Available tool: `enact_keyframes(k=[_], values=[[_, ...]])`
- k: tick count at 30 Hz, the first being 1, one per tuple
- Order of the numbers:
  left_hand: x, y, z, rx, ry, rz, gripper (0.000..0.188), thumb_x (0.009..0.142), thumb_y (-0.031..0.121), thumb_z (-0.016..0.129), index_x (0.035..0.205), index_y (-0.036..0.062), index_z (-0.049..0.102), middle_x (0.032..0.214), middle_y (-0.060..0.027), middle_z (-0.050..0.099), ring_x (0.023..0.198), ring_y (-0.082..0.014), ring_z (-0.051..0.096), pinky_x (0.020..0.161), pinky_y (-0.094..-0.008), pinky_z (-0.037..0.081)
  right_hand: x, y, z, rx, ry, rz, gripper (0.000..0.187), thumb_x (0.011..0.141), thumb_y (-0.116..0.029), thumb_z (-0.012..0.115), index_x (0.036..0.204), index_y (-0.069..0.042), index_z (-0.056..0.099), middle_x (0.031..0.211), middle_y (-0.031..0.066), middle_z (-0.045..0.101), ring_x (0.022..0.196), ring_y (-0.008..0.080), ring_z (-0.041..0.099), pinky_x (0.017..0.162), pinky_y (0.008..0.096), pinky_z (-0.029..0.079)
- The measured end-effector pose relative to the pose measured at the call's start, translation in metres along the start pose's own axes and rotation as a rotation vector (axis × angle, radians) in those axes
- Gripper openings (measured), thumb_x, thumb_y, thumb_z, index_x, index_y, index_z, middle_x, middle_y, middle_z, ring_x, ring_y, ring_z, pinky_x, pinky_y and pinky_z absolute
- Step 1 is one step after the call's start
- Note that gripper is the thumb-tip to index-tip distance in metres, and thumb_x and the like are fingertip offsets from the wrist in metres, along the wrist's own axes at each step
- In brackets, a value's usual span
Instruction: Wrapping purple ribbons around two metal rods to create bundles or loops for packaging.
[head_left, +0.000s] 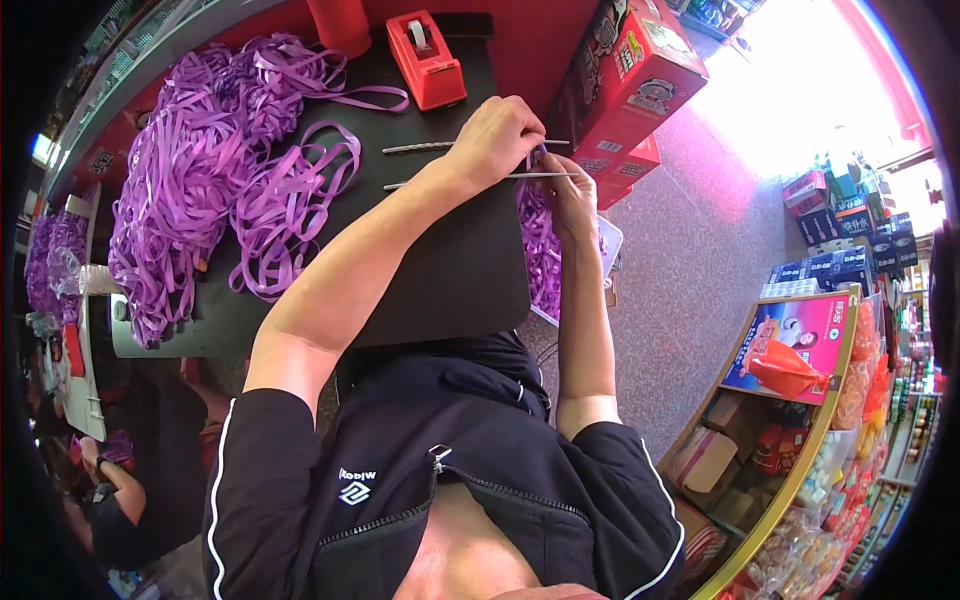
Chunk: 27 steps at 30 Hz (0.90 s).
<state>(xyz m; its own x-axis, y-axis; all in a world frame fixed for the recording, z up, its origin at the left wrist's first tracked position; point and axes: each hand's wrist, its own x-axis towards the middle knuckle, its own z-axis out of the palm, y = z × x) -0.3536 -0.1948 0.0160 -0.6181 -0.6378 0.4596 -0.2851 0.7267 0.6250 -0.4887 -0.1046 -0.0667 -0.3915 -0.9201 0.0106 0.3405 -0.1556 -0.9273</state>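
Note:
My left hand [497, 143] reaches across to the table's right edge, its fingers closed in a pinch. Just beyond that edge my right hand [573, 200] meets it, also pinching. A short bit of purple ribbon [541, 152] shows between the fingertips of both hands; the rest of it is hidden. Two thin metal rods [415, 149] lie roughly parallel, sticking out past the table edge, one on each side of the fingertips. Below the hands, a white tray [612, 243] holds a heap of purple ribbon pieces [540, 250].
A large tangle of purple ribbon [185, 180] covers the left of the dark table [450, 270], with a looser bunch [285, 215] beside it. A red tape dispenser [430, 70] stands at the back. Red boxes [640, 70] are stacked right; another person's arm [125, 490] shows lower left.

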Motion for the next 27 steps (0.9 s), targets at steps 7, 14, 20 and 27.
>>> enact_keyframes(k=[7,14,20,27], values=[[-0.001,-0.006,0.003,0.034,-0.065,-0.054,0.019,0.077,0.015,0.063,0.089,0.002,0.071,0.084,-0.0168,0.068,0.079,-0.0288,0.067,0.074,-0.0339,0.051,-0.01,0.002,0.002,-0.003,0.001,0.011,0.024,0.092,-0.02,0.059,0.102,0.001,0.066,0.083,0.003,0.068,0.072,0.0051,0.055,0.066,0.0188,0.043],[0.0,-0.01,0.007,0.02,-0.099,-0.092,0.019,0.079,0.018,0.064,0.091,0.0049,0.072,0.084,-0.0146,0.069,0.08,-0.0275,0.067,0.076,-0.0324,0.05,0.012,-0.005,-0.007,-0.182,-0.022,-0.127,0.029,0.094,-0.018,0.055,0.115,0.001,0.061,0.103,0.0043,0.065,0.089,0.0067,0.056,0.082,0.0225,0.044],[-0.002,-0.013,0.006,0.002,-0.072,-0.043,0.018,0.08,0.014,0.064,0.093,0.004,0.071,0.09,-0.014,0.068,0.085,-0.0266,0.066,0.077,-0.0313,0.05,0.021,-0.005,0.002,-0.211,-0.087,-0.127,0.028,0.09,-0.008,0.057,0.116,0.0,0.061,0.098,0.0024,0.065,0.086,0.0059,0.056,0.077,0.0196,0.045],[-0.005,-0.01,0.0,-0.161,0.0,-0.157,0.018,0.08,0.016,0.066,0.092,0.0026,0.07,0.097,-0.0113,0.067,0.087,-0.0228,0.065,0.078,-0.0306,0.049,0.016,0.004,0.009,-0.23,-0.032,-0.122,0.016,0.089,-0.006,0.059,0.102,0.002,0.066,0.085,-0.0009,0.064,0.073,0.0032,0.053,0.065,0.018,0.043]])
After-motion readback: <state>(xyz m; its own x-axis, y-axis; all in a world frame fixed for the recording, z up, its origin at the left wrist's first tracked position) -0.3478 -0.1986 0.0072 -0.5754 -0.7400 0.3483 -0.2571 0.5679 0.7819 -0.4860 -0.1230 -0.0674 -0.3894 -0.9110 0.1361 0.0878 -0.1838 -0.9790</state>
